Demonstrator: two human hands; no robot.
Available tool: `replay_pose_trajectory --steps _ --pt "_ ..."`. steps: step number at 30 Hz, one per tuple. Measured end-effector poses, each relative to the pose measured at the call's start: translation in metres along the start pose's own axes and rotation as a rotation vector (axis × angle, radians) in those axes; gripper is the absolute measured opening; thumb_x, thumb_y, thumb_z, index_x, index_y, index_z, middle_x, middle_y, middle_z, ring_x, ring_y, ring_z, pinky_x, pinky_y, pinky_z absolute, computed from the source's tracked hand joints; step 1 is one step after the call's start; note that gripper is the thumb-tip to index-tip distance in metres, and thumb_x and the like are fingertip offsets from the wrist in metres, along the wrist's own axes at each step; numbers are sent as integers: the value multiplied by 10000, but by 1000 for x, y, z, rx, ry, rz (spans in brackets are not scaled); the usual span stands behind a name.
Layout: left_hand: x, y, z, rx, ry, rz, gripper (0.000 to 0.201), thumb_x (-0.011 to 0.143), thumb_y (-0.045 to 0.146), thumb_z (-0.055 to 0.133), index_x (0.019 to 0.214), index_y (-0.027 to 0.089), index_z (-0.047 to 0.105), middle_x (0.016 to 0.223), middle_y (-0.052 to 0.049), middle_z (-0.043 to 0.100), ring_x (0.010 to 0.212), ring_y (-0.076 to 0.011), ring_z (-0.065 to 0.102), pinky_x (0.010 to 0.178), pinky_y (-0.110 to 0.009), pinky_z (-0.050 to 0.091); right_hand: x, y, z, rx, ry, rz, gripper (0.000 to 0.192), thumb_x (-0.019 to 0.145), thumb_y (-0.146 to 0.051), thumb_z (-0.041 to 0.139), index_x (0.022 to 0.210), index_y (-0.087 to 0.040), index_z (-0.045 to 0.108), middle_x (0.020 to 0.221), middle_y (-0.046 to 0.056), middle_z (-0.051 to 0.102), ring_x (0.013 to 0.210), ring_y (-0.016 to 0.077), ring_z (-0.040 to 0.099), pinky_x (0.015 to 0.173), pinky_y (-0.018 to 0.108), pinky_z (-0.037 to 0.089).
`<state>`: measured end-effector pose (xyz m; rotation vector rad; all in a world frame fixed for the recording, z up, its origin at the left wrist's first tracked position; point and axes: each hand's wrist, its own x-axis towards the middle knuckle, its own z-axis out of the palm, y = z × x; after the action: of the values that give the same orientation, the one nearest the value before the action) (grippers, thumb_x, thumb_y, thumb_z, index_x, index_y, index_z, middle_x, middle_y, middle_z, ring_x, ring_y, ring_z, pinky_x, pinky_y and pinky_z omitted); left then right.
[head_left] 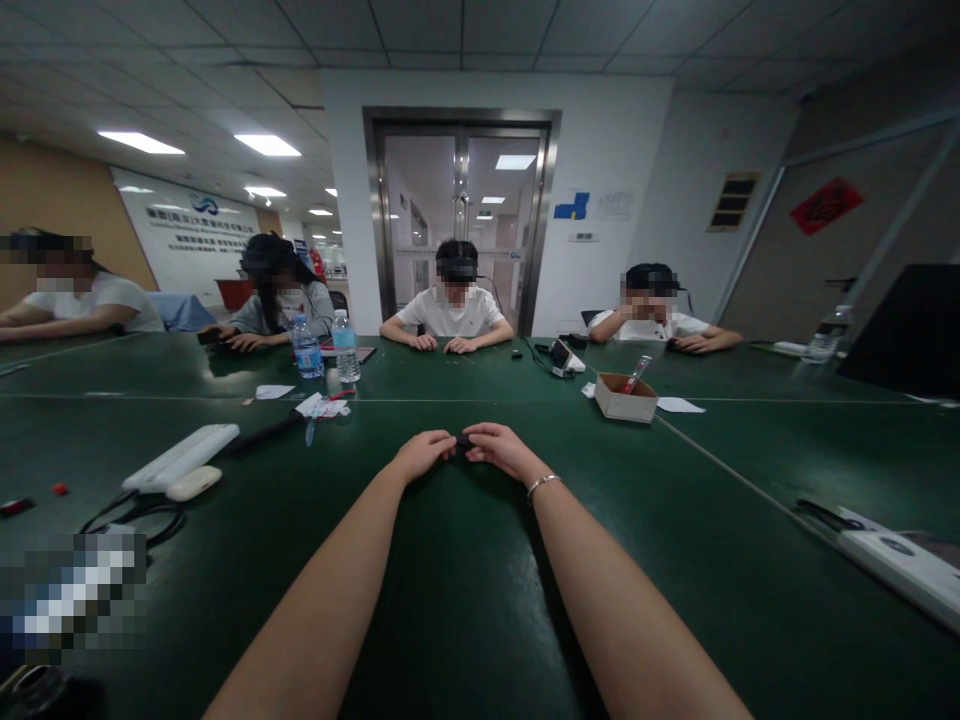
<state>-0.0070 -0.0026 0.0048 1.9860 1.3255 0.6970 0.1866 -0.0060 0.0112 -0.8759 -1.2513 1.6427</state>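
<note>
Both my arms reach forward over the dark green table [465, 580]. Between my hands is a small black object [460, 446], too small to make out in kind. My left hand [426, 455] has its fingertips closed on the object's left side. From the other side, my right hand [501, 448] pinches it with thumb and fingers; a silver bracelet [543, 486] circles that wrist. The hands are close together, just above or on the tabletop, and the fingers cover part of the object.
Several people sit across the table. Two water bottles [346, 347] stand left of centre, near papers [322, 406]. A small box [626, 400] holding a pen-like item sits right. White power strips lie left [184, 458] and right [896, 560]. A cable [720, 475] crosses the right side.
</note>
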Motion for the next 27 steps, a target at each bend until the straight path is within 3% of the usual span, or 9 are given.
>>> replay_pose_trajectory --steps 4,11,14,20,27 --pt "5 0 2 -16 -22 12 508 793 568 325 724 175 639 741 -28 620 709 -168 523 691 -270 381 -1 1 0 -5 -3 -7 180 800 -16 535 969 -63 578 728 83 640 566 125 648 572 206 556" --pt "-3 1 5 117 75 -53 662 802 651 181 600 203 625 688 -17 596 657 -175 518 631 -282 339 0 3 -2 -8 -30 -18 211 787 -8 540 984 -76 574 775 79 646 593 124 658 611 212 563" --pt "-8 2 3 105 67 17 648 802 650 201 611 194 622 733 -19 601 687 -171 525 643 -271 345 0 3 -2 -16 -32 -19 215 779 -10 552 981 -80 579 769 76 646 596 124 658 613 211 563" --pt "-13 5 3 54 114 63 477 770 618 363 824 205 594 744 7 609 696 -152 531 649 -241 370 -4 -2 2 -37 -5 -5 199 782 -12 551 965 -78 587 749 69 643 588 117 653 598 192 556" --pt "-10 2 4 31 95 80 535 816 587 263 703 181 593 715 -19 603 691 -161 530 658 -254 378 -4 -2 4 -40 -16 -9 196 781 -12 551 962 -79 586 771 71 644 594 118 656 602 196 560"
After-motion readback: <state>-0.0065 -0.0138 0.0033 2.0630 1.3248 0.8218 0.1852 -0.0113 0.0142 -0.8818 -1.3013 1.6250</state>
